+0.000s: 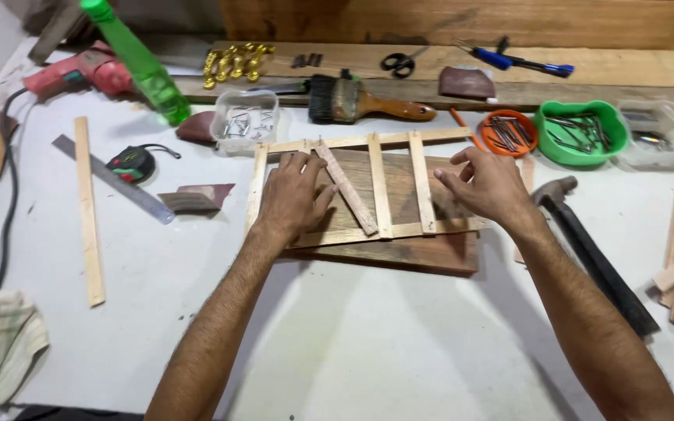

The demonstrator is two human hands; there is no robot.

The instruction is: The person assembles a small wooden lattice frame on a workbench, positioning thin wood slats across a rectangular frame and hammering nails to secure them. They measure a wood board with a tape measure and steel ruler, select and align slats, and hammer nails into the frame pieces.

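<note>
Left hand [294,199] lies palm-down and flat on the slat frame [364,187], fingers spread, clamped on nothing, just pressing. Right hand [487,187] also open, fingers loosely curled, resting on the frame's right end; nothing pinched that shows.

The frame sits on a thick wood board [399,249] at mid-bench, between the two hands. Its long axis runs left-right across the view, slightly raised toward the right. Two long rails, upper and lower; the cross slats run near-far, roughly square to the rails.

One loose slat [349,191] lies diagonally, just right of the left hand's fingertips: far end up by the upper rail near the left index finger, near end down-right at the lower rail. It touches or nearly touches the left fingers; can't tell which.

Right of the right hand: hammer [594,257], head near the wrist, handle running toward the person and right. Beyond the right hand: orange bowl [509,132] and green bowl [581,132], both holding nails. Beyond the left hand: clear tub [244,118] and paintbrush [368,101]. Left of the left hand: steel ruler [111,178], tape measure [131,164], and a single wood strip [90,210] lying near-far.
</note>
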